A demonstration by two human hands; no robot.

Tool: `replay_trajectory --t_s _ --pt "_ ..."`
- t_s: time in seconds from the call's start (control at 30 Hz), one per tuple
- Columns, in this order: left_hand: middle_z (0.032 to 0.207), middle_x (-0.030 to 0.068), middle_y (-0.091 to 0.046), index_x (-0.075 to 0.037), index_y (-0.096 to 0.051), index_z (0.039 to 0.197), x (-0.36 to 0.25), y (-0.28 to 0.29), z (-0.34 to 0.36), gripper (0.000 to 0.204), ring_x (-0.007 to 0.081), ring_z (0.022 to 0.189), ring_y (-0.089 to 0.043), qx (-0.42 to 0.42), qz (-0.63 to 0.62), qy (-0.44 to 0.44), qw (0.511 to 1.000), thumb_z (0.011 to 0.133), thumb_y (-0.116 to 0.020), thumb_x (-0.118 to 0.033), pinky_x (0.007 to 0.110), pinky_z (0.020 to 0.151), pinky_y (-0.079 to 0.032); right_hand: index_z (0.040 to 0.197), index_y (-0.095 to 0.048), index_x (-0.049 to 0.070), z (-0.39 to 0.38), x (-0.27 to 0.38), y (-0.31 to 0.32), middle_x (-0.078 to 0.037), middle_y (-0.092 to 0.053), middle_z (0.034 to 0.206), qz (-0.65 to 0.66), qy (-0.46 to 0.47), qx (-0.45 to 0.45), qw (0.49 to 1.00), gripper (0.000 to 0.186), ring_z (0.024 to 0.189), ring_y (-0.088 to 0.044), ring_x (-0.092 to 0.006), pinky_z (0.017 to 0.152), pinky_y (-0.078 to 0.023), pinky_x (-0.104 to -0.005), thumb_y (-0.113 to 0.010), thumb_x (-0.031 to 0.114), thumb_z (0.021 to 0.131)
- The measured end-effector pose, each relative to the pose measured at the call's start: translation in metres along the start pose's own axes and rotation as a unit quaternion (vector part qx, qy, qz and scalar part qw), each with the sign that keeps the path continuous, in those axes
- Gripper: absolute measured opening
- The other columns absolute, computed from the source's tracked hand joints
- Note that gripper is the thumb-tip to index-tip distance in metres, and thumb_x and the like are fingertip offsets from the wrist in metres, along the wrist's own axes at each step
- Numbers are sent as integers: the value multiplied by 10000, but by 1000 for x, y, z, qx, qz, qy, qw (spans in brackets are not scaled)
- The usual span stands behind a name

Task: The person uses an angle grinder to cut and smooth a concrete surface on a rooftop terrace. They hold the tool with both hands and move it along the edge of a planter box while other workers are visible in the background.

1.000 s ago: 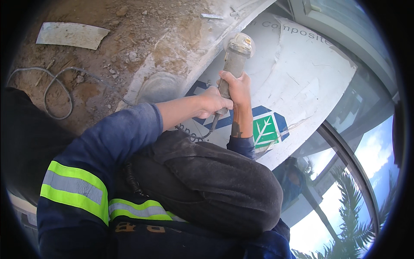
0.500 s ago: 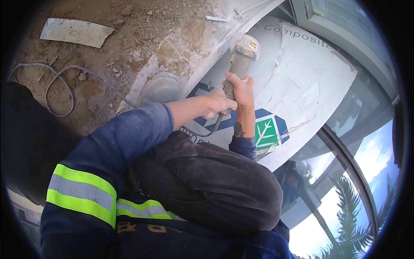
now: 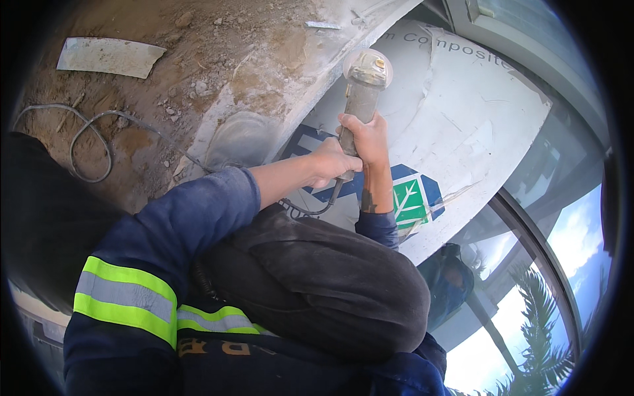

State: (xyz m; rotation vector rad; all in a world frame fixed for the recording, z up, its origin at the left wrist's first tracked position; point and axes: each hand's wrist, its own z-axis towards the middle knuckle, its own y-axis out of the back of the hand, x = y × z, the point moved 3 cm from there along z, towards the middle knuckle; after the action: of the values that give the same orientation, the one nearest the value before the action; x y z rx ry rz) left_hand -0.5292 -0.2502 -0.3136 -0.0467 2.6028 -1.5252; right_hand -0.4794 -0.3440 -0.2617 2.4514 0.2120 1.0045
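Note:
Both hands are closed around a dusty, grey-brown angle grinder (image 3: pixel 362 99). Its head and round pale disc (image 3: pixel 387 70) point away from me, near the far edge of a white panel. My left hand (image 3: pixel 331 162) wraps the rear end of the body, where a dark cord (image 3: pixel 335 194) comes out. Farther up the body, my right hand (image 3: pixel 367 137) grips it, with the thumb on the left side. The white composite panel (image 3: pixel 472 135) lies under the tool, carrying a blue and green emblem and a torn film. Whether the disc touches anything I cannot tell.
A grey cable (image 3: pixel 99 142) loops over the dirt (image 3: pixel 139 112) at left, near a pale offcut (image 3: pixel 111 57). A dusty concrete ledge (image 3: pixel 290 99) borders the panel. Framed glass (image 3: pixel 528 218) stands at right. My bent knee (image 3: pixel 343 284) sits close below the hands.
The grinder and right hand have moved slightly left and toward the far side in the view. The surroundings have also shifted a little; both hands keep their hold.

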Motion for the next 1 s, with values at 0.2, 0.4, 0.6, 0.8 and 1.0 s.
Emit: replay_trajectory --t_s 0.2,0.4,0.6,0.8,1.0 --pt "985 55 -675 -22 -656 1097 13 -3 -8 242 152 874 -637 -3 -25 -15 1000 868 -702 41 327 740 -495 1058 -645 -33 -7 0 -1 -90 -681 857 -11 -13 19 1000 327 668 -659 -172 606 -534 -328 -766 147 813" --pt "987 60 -679 -23 -650 1104 17 -6 -14 253 146 870 -646 -7 -26 -26 999 869 -690 62 320 713 -501 1084 -637 -40 -18 0 -4 -92 -675 883 -40 -2 16 999 354 699 -662 -178 625 -541 -332 -762 148 811" --pt "1000 55 -682 -22 -648 1109 24 -6 -20 262 150 893 -661 -17 -38 -30 999 867 -691 68 324 727 -511 1109 -632 -53 -22 -7 -7 -91 -672 879 -15 -29 19 999 389 717 -664 -173 644 -547 -328 -771 146 806" --pt "1055 57 -682 -23 -631 1167 32 -1 -22 322 157 942 -666 -17 -33 -15 999 865 -697 66 327 767 -522 1108 -632 -57 -24 -13 -10 -92 -673 878 -23 -13 24 999 389 707 -664 -172 644 -546 -326 -771 140 804" --pt "1046 44 -682 -29 -629 1168 42 -10 -28 333 156 953 -666 -19 -23 -18 999 856 -713 52 329 778 -523 1107 -626 -54 -38 -10 -4 -84 -668 863 -34 -32 35 998 393 711 -657 -163 647 -539 -319 -774 140 799"
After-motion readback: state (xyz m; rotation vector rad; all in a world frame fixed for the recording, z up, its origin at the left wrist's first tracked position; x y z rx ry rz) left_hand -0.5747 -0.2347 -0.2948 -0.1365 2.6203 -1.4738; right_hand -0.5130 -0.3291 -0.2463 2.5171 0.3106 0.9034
